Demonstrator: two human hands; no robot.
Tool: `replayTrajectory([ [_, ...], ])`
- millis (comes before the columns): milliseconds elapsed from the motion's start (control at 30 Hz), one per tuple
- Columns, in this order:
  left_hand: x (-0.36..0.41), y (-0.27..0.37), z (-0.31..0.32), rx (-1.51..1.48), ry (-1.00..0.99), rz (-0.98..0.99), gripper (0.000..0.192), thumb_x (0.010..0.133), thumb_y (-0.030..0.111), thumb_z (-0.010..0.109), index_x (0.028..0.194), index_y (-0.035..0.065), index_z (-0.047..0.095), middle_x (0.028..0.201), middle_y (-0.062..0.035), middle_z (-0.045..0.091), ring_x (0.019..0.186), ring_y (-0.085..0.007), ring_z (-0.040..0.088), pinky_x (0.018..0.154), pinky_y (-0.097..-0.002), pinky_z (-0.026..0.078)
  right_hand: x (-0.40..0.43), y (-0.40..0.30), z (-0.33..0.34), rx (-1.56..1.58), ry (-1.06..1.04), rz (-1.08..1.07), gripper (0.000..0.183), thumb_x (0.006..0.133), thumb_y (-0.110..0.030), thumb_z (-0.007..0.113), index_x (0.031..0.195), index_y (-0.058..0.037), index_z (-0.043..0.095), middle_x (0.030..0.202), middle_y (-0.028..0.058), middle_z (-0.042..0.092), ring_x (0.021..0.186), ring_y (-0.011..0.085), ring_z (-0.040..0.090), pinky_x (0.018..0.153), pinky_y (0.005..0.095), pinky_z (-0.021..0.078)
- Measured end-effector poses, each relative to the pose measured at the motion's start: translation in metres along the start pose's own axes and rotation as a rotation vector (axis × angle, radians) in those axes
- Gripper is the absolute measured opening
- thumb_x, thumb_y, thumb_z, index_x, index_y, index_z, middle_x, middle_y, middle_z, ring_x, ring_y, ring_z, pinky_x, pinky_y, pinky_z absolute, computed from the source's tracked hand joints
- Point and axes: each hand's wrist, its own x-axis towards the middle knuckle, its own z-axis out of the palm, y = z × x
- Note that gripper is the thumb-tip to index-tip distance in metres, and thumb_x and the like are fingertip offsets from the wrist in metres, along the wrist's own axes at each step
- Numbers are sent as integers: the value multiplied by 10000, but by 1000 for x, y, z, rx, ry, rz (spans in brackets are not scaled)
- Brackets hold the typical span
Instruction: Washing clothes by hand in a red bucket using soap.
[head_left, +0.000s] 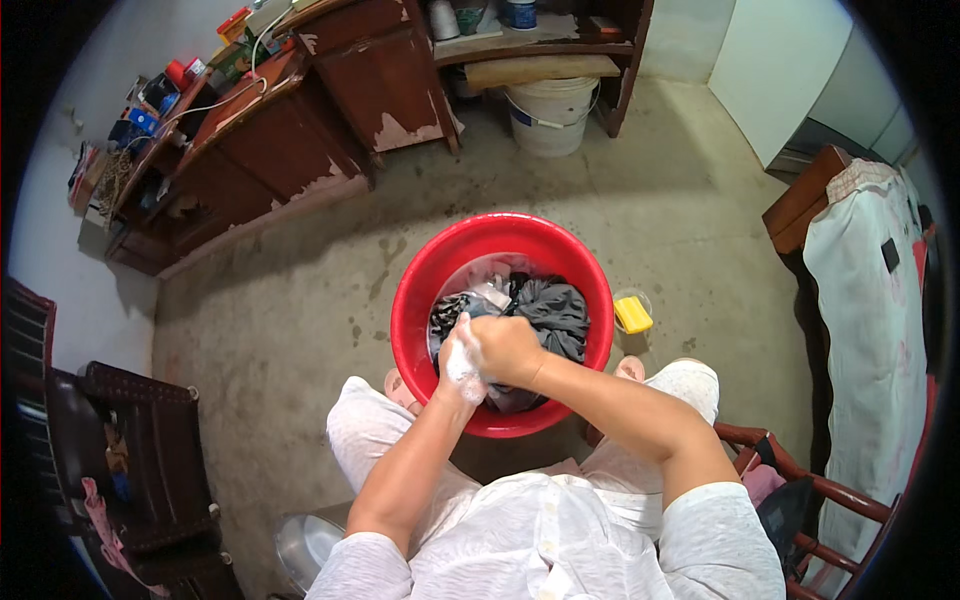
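A red plastic basin (504, 232) stands on the floor between my feet, with dark wet clothes (553, 311) in sudsy water. My left hand (463, 367), with white suds on its wrist and thumb side, is held over the basin's left half. Against it presses my right hand (510, 346), its fingers curled. Whether cloth is gripped between the two hands cannot be told. Just below them lie patterned and light fabrics (491, 294). A yellow bar of soap (634, 314) rests on a small clear dish right of the basin.
Worn wooden cabinets (375, 82) line the far wall, with a white lidded bucket (553, 116) under a shelf. A metal bowl (307, 547) sits at lower left near a dark leather chair (142, 450). To the right are a wooden chair (847, 499) and a cloth-covered bed or bench (862, 300).
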Motion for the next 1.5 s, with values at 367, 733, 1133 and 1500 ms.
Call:
replayTrajectory([
  [367,1,7,33,19,26,-23,408,942,375,363,1090,40,543,1035,-122,614,950,-258,594,889,-423,452,-7,68,21,519,-66,477,325,910,-311,451,858,-2,537,807,209,599,765,283,603,702,400,448],
  [733,-2,13,24,244,176,132,350,943,335,417,1103,41,521,1023,-95,607,909,-226,603,835,-389,478,2,42,-4,1234,35,503,381,636,-25,511,1010,21,574,926,52,600,857,166,562,821,270,434],
  [1133,-12,3,51,182,369,97,405,931,432,394,691,141,541,696,-32,599,664,-194,589,651,-355,476,4,14,-2,3,66,-87,144,753,-196,574,658,-89,554,606,105,590,542,275,599,484,381,477],
  [1500,-9,10,24,159,225,61,385,932,430,393,852,107,587,813,-51,625,775,-198,610,725,-341,498,0,17,1,-2,50,53,179,813,-199,538,720,-47,519,671,146,596,629,323,604,541,413,474],
])
